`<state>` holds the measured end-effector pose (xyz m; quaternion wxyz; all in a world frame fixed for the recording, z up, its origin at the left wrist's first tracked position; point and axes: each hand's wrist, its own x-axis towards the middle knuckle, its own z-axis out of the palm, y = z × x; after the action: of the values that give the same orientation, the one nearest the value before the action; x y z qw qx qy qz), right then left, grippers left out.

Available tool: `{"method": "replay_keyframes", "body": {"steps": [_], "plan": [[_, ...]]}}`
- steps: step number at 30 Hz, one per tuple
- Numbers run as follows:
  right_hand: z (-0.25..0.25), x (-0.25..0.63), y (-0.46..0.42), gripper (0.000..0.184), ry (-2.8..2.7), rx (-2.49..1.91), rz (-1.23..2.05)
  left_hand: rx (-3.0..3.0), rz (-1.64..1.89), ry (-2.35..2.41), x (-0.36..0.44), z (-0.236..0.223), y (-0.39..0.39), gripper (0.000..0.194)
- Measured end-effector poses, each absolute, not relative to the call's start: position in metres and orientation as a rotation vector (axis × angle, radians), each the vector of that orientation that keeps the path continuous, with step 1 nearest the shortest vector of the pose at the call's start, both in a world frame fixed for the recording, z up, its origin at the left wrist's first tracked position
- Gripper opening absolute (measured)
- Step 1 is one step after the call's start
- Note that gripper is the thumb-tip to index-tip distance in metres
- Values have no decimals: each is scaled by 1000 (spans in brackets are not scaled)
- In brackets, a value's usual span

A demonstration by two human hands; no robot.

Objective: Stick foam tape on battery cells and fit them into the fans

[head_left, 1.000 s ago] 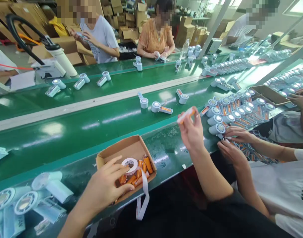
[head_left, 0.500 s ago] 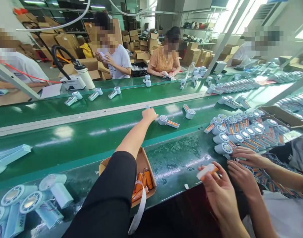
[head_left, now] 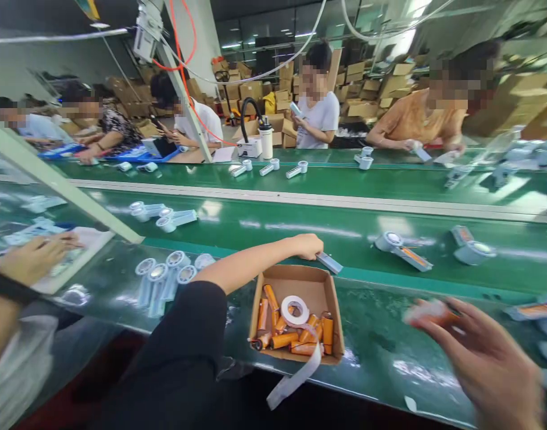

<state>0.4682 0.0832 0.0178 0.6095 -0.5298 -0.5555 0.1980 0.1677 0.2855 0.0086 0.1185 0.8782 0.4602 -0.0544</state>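
Observation:
My left hand (head_left: 307, 245) reaches over the conveyor's near edge, its fingers closed round a pale blue handheld fan; only the fan's handle (head_left: 329, 263) shows and its head is hidden by the hand. On the right, my right hand (head_left: 492, 352) pinches an orange cylindrical battery (head_left: 435, 312) with a whitish wrap or tape on it, blurred by motion. Between the hands stands an open cardboard box (head_left: 261, 280). Inside it are several orange batteries (head_left: 284, 340) and a roll of white tape (head_left: 295, 301), whose loose strip (head_left: 295, 382) hangs over the front side.
Several fans (head_left: 159, 275) stand on the bench at left. Two open fans, one showing an orange battery (head_left: 414, 258), lie on the green belt (head_left: 255, 230). A co-worker's hand (head_left: 36, 260) is at far left; other people sit across the line. A slanted post (head_left: 76, 191) crosses the left.
My left hand went from the box out to the belt, closed on a fan and drew it back behind the box. My right hand keeps the battery. The view has swung left.

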Motion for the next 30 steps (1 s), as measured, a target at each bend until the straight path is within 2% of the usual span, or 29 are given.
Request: {"method": "replay_keyframes", "body": {"steps": [5, 8, 14, 24, 30], "plan": [[37, 406, 179, 44, -1451, -1196, 645, 2489, -75, 1121, 176, 1, 300, 28], [32, 389, 217, 28, -1875, -1411, 560, 2428, 38, 1080, 174, -7, 308, 28], [25, 373, 233, 20, -2468, -1638, 401, 2263, 241, 1210, 177, -24, 311, 38], [22, 357, 247, 50, -2917, -1757, 219, 2148, 268, 1319, 197, -25, 315, 38], [22, 367, 255, 38, -2895, -1683, 257, 2152, 373, 1400, 205, 1, 296, 37]]}}
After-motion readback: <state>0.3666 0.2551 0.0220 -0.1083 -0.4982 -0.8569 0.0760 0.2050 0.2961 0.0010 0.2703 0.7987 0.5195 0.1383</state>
